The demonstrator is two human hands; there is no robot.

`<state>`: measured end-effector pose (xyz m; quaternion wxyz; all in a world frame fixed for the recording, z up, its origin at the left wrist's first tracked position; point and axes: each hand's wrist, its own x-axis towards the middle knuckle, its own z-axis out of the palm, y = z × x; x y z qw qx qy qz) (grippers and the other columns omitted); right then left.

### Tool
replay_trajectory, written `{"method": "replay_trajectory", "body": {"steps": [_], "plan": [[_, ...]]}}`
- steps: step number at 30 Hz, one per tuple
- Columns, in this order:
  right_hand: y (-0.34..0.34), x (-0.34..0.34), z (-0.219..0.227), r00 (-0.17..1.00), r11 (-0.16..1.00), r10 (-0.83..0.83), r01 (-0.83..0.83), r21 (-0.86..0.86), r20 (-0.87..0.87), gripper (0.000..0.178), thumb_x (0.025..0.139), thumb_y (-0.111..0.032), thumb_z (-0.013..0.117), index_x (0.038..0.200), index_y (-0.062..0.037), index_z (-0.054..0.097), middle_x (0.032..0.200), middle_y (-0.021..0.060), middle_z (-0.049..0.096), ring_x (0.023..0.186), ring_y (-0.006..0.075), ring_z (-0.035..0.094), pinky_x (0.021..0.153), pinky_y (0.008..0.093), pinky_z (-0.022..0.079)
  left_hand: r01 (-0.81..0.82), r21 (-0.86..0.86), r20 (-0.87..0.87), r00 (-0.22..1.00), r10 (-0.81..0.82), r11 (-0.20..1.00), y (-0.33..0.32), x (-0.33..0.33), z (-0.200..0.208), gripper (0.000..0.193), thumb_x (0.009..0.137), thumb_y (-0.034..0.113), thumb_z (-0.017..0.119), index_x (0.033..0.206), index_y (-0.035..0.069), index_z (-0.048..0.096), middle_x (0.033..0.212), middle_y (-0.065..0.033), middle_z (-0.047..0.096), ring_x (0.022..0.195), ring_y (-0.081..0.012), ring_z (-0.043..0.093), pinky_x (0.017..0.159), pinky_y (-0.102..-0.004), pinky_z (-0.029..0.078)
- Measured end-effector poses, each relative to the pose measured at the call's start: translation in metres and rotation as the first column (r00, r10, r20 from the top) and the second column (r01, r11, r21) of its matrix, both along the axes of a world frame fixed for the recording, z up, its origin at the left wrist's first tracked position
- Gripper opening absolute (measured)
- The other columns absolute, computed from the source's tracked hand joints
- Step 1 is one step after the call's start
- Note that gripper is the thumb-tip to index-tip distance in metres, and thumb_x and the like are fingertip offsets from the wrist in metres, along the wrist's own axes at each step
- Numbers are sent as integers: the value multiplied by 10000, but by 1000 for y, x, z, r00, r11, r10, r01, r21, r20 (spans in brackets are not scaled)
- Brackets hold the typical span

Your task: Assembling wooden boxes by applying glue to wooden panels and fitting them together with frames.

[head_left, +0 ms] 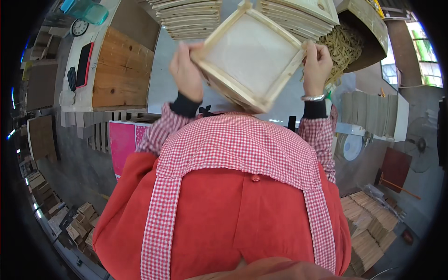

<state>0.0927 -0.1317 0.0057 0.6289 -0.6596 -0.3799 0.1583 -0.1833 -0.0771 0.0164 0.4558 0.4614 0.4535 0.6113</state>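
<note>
A shallow pale-wood box with a whitish flat panel inside its rim is held tilted in front of my chest, one corner toward me. My left hand grips its left corner, the fingers partly hidden behind the side. At the right corner, my right hand pinches the rim between thumb and bent fingers; a metal bracelet circles that wrist. Beneath the box lies a light grey tabletop. Beyond it stand a left stack of thin wooden frames and a right stack of similar frames.
By my right hand, a tipped container spills tangled yellow-green strips. A wooden cabinet at the left bears a red-edged phone, a round clock and a teal jar. Stacked wooden pieces sit on the floor behind right.
</note>
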Motion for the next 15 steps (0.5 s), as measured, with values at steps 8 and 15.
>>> {"method": "replay_trajectory", "body": {"steps": [8,15], "plan": [[19,13,-2,998,993,46,-51,106,44,251,942,-166,587,720,-59,536,636,-84,438,565,8,336,499,191,259,378,-96,-145,910,-389,921,10,-24,18,353,993,276,464,981,-19,655,941,-66,676,848,-127,598,803,-282,448],[21,9,-9,998,986,63,-61,157,-8,254,937,-154,586,713,-49,530,637,-82,433,588,6,350,508,195,277,621,-99,-5,781,-625,777,99,51,4,423,1014,335,405,1024,-8,653,1026,-83,662,947,-120,606,833,-262,459]]}}
